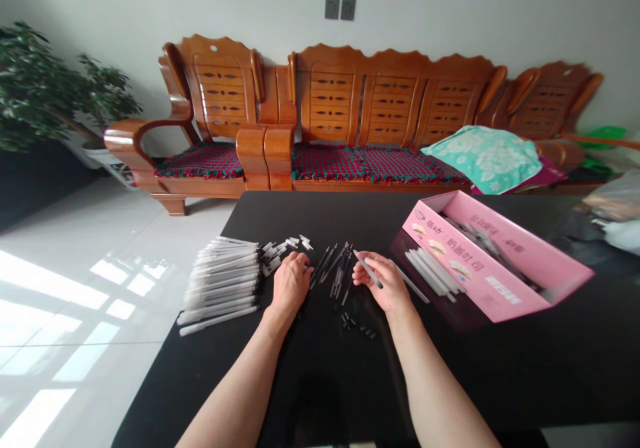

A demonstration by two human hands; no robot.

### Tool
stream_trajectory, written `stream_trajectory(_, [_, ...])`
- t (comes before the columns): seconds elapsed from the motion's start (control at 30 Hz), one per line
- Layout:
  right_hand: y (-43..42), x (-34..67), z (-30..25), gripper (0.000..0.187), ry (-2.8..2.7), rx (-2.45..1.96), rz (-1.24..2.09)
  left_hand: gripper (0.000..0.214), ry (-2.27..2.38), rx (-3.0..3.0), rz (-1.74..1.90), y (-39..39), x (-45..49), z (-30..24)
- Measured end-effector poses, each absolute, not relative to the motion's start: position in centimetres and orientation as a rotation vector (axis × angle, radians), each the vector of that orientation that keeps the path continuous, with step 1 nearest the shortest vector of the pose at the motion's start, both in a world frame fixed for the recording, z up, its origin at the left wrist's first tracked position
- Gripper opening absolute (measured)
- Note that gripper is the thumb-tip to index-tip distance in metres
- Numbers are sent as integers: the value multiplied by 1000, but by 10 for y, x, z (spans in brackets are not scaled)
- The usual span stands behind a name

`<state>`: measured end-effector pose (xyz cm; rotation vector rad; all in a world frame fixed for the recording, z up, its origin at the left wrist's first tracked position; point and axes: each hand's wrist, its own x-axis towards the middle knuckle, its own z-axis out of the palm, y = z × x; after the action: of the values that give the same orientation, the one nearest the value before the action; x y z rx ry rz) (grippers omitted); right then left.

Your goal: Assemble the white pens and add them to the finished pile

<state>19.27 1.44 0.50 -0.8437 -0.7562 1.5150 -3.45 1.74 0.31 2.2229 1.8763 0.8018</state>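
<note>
My right hand [384, 281] pinches a pen [369, 271] with a pale tip and a dark end, held slanted above the table. My left hand [291, 284] rests by the table with its fingers curled together; what they hold, if anything, is hidden. Between the hands lie several thin dark pen refills [341, 268]. Small black plugs [356, 325] are scattered closer to me. White pen caps [274, 255] lie just beyond my left hand. A large row of capped pens [223, 281] is at the left, and white pen barrels [433, 271] lie right of my right hand.
A pink box [480, 261] with more pen parts inside stands on the black table [320, 388] at the right. Plastic bags [620, 215] sit at the far right. Behind the table is a wooden sofa [280, 111] with a turquoise cloth [485, 158]; a potted plant [65, 95] stands left.
</note>
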Motion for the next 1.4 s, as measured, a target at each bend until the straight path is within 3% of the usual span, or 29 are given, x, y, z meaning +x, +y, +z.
stream_trajectory(0.23, [17,197,4,22,-698,-724,1485,34,1811,2088,937,19,-37,2])
stream_trajectory(0.4, [18,194,2,20,-777,-783,1416,20,1431,1537,1228,18,-36,10])
stream_trajectory(0.6, [14,190,7,16,-808,-806,1397,31,899,854,1237,12,-24,13])
stream_trajectory(1.4, [10,184,8,16,-931,-791,1449,32,832,776,1192,4,-7,14])
